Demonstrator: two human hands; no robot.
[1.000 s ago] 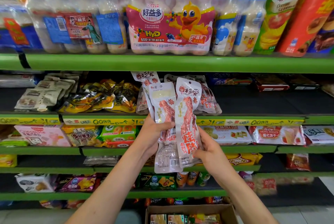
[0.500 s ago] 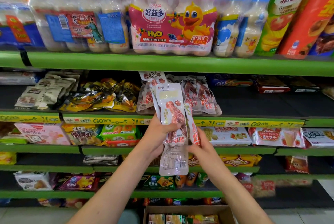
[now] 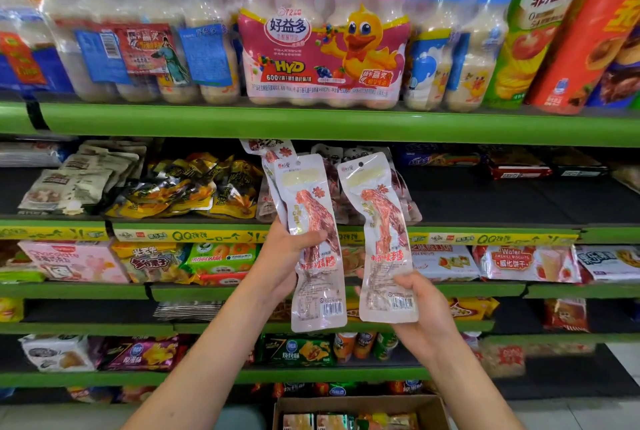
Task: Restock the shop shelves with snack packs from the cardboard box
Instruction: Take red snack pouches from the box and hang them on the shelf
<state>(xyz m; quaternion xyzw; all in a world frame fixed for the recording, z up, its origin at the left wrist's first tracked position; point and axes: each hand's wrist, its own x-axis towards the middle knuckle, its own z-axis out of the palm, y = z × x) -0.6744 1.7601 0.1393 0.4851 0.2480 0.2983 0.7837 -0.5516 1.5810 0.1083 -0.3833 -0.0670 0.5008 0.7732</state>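
Snack packs (image 3: 317,242), lettering perhaps "杉姿"

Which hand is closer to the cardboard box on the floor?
Right. The right hand sits lower, almost straight above the cardboard box. The left hand is higher and up to the left of it.

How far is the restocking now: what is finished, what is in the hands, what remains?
Done: similar meat snack packs already lie on the second shelf. In hand: the left hand grips one pack, the right hand another, neither shelved yet. Left: the cardboard box below still holds packs.
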